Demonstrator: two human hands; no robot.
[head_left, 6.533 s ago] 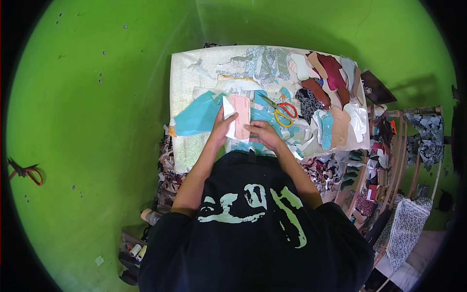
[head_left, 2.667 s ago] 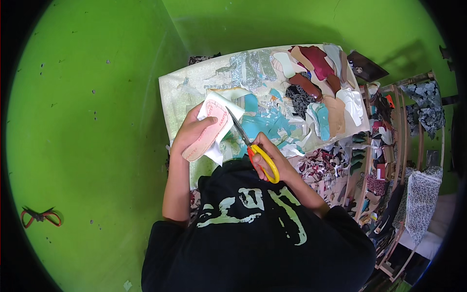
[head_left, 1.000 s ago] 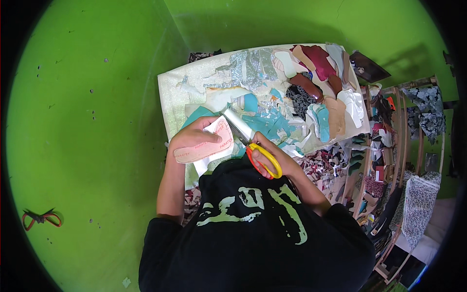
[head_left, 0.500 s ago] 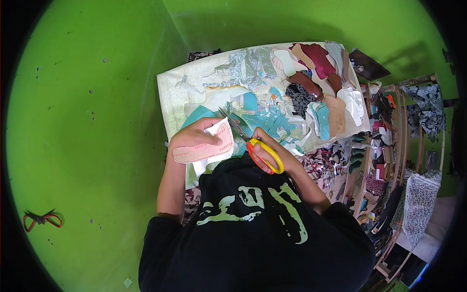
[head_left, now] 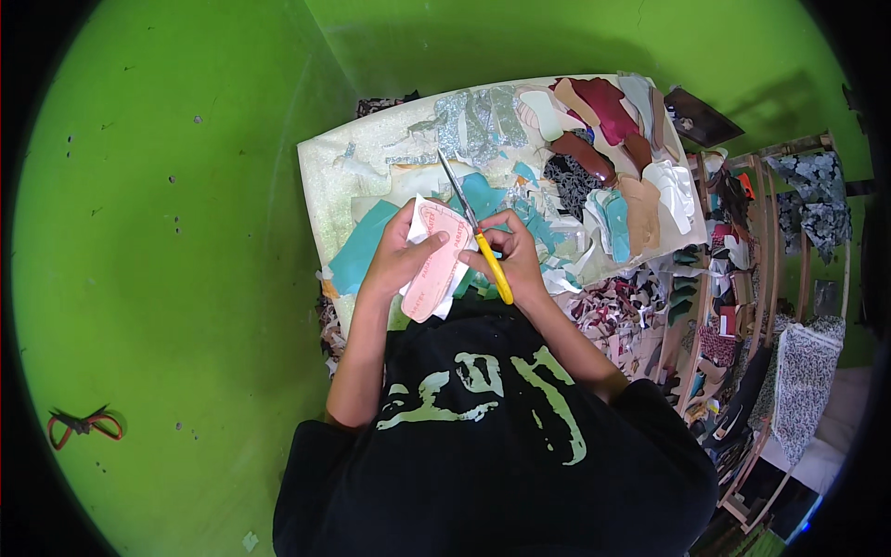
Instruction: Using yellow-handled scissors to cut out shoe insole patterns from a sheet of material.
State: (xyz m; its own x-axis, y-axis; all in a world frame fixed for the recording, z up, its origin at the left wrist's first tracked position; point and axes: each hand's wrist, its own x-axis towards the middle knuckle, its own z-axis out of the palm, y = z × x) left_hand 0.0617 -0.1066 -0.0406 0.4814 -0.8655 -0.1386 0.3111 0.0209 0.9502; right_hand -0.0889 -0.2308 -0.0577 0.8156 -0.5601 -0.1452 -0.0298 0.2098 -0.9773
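Note:
My left hand [head_left: 397, 261] is closed on a pink insole-shaped piece [head_left: 434, 269], its thumb lying on the printed face. White material [head_left: 419, 221] shows beyond the pink outline along the edges. A pair of scissors [head_left: 496, 267] with a yellow handle is in my right hand [head_left: 520, 260]. Its blades are together and point away from me, beside the insole piece. The thumb of my right hand reaches to the insole piece's right edge. Teal sheets [head_left: 367, 249] lie on the table beneath and around my hands.
The pale table [head_left: 327, 165] carries brown shoe-shaped pieces [head_left: 583, 156], dark red material [head_left: 605, 107] and white pieces [head_left: 670, 190]. Offcuts [head_left: 613, 320] are heaped at its near right. A wooden rack [head_left: 763, 251] stands at right. Another pair of scissors [head_left: 85, 424] hangs on the green wall.
The insole piece has turned more upright and moved right. My right hand has come in against its edge. The scissors have gone from open to closed, and their handle has swung round.

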